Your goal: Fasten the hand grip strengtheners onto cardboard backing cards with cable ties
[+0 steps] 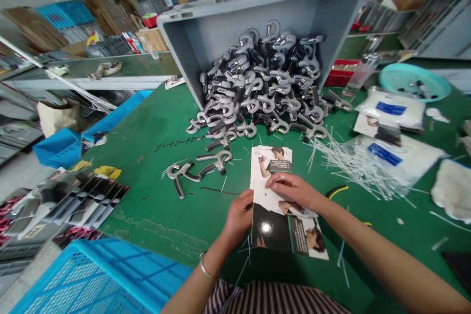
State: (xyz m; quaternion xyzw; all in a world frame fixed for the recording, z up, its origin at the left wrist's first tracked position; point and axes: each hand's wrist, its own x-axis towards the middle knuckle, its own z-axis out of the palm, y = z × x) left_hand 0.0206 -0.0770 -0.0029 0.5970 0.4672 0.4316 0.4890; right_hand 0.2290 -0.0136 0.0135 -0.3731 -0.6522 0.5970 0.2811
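My left hand [240, 212] grips the left edge of a printed card [274, 228], its thumb and part of the fingers hidden at the edge. The card is black and white with pictures of a person on it. Over that card, my right hand [294, 190] has thumb and index finger pinched together; what sits between them, if anything, is too small to make out. Beyond both hands lies a stack of similar printed cards [272, 157], partly covered by the held card. Loose grey-and-black hand grip strengthener [183, 176] pieces lie to the left on the green table.
A tipped grey crate [265, 7] spills a heap of hand grips [253, 88]. White cable ties [360, 169] are scattered at right, near plastic bags [392, 108], a turquoise basin [414, 81] and yellow-black cutters [336, 190]. A blue crate [99, 274] stands at front left; packaged cards [77, 201] lie beside it.
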